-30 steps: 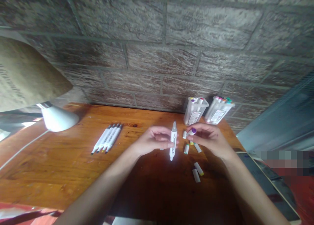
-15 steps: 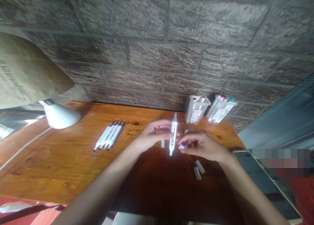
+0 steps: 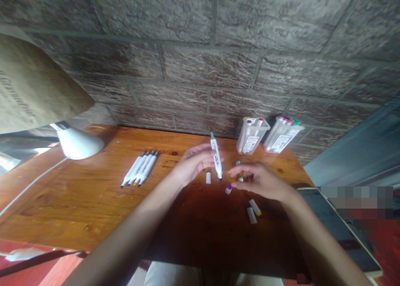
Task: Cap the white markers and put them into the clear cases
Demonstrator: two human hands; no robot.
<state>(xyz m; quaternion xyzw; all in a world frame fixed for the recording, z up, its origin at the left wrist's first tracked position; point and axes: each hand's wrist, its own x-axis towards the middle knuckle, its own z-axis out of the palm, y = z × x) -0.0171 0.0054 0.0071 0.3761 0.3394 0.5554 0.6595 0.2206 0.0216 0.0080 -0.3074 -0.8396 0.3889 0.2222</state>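
Note:
My left hand [image 3: 197, 163] is closed on a white marker [image 3: 216, 157], held nearly upright and tilted a little; both its tips are uncapped. My right hand [image 3: 258, 181] hovers just right of it, thumb and fingers apart with nothing between them. Below its fingertips, a white cap with a purple end [image 3: 228, 189] is on the table. Another white cap [image 3: 208, 177] lies under the left hand. Partly hidden behind the right fingers are a cap with a green band [image 3: 240, 179] and one more. Nearer me lie a plain white cap [image 3: 251, 215] and a yellow-ended cap [image 3: 255, 207].
Several uncapped white markers [image 3: 139, 168] lie side by side on the wooden table [image 3: 62, 211]. Two clear marker boxes [image 3: 252, 137] [image 3: 283, 135] stand by the brick wall. A lamp [image 3: 79, 144] is at the left, a tablet [image 3: 337, 232] at the right edge.
My right hand has moved toward me and let go of the purple-ended cap, which now rests on the table. My left hand has tipped the marker's upper end leftward.

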